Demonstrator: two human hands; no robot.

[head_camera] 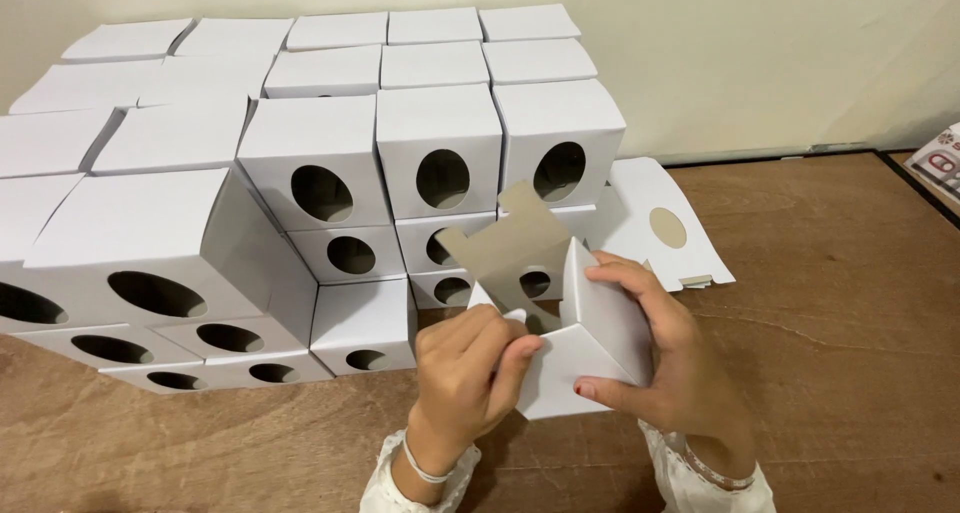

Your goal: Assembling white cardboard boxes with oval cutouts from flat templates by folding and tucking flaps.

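Two white sleeve cuffs are seen at the bottom edge, and from them the left hand (pixel 468 368) and the right hand (pixel 655 358) rise over a brown wooden tabletop (pixel 850 373) marked with pale grain and scratches. Between the hands a half-folded white cardboard box (pixel 590 343) is held just above the table, near its front edge. The left hand is curled at the box's near left corner, its fingers bent together and pressed onto a small white flap. The right hand is clamped on the box's right side, with the thumb laid along the lower front panel and the fingers wrapped over the upper right wall. A grey-brown inner flap (pixel 510 248) with a notched outline is seen standing open above the box. Behind it, a stack of finished white boxes (pixel 330 163), each with an oval cut-out in its front face, is piled in rows and fills the left half of the table. Flat unfolded blanks (pixel 665 223) are laid just right of the stack. A plain cream wall (pixel 780 53) is seen at the back, met by the table's far edge.
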